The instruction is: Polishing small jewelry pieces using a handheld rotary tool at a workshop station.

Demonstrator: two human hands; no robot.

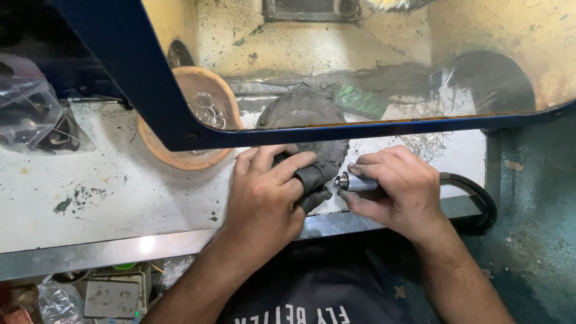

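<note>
My left hand (268, 191) grips a small item wrapped in a dark, dirty rag (313, 178), pressed against a round black pad (306, 114) on the bench; what the rag covers is hidden. My right hand (401, 188) holds a silver rotary handpiece (357, 182) like a pen. Its tip points left and meets the rag-wrapped item at my left fingertips. A black hose (474, 192) runs from the handpiece off to the right.
A blue-framed clear shield (150, 78) hangs over the stained white bench (108, 192). An orange bowl (192, 159) with metal rings sits at the left, more wire rings (426, 144) at the right. Plastic bags (30, 114) lie far left, clutter below the bench edge.
</note>
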